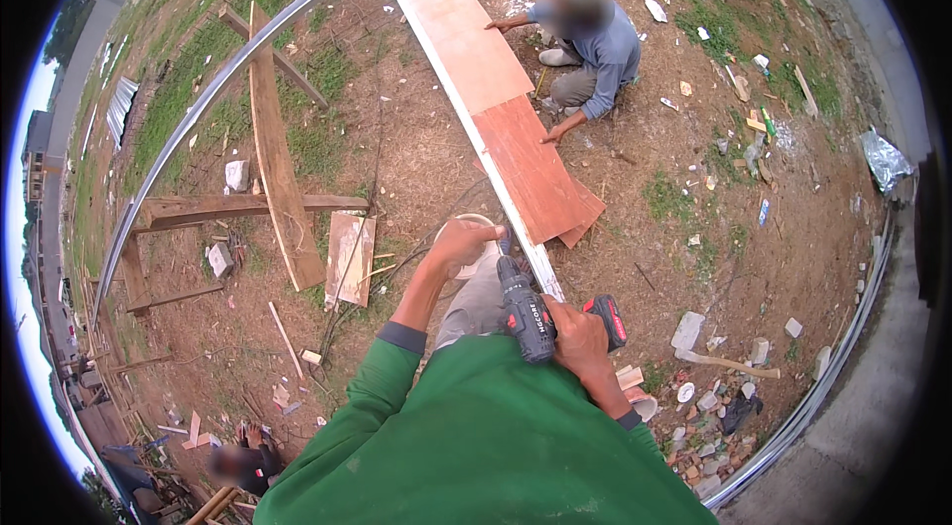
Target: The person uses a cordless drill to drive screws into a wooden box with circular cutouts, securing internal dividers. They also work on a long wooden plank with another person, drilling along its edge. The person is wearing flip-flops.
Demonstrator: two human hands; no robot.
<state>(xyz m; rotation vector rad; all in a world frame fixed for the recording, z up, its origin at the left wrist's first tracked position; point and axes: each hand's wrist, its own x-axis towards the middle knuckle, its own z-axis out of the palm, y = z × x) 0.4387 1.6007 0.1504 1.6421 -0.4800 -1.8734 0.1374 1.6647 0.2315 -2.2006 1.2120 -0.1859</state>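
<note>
My right hand [583,339] is wrapped round the grip of a black cordless drill [528,315] with a red and black battery [606,320]. The drill points away from me, its chuck beside a long pale metal strip [458,107]. My left hand [464,245] is closed in a pinch near the drill's tip; whatever its fingers hold is too small to make out. Reddish plywood [524,163] lies along the strip's right side, with a lighter plywood panel [441,14] beyond it. A crouching co-worker [603,54] on the right has both hands at the panels' edge.
To the left, a wooden trestle [268,143] carries a long curved-looking metal channel [213,89]. A paint-marked board [351,259] and cables lie on the dirt. Rubble and a wooden-handled tool [729,362] are at the right. Another person [243,466] is at lower left.
</note>
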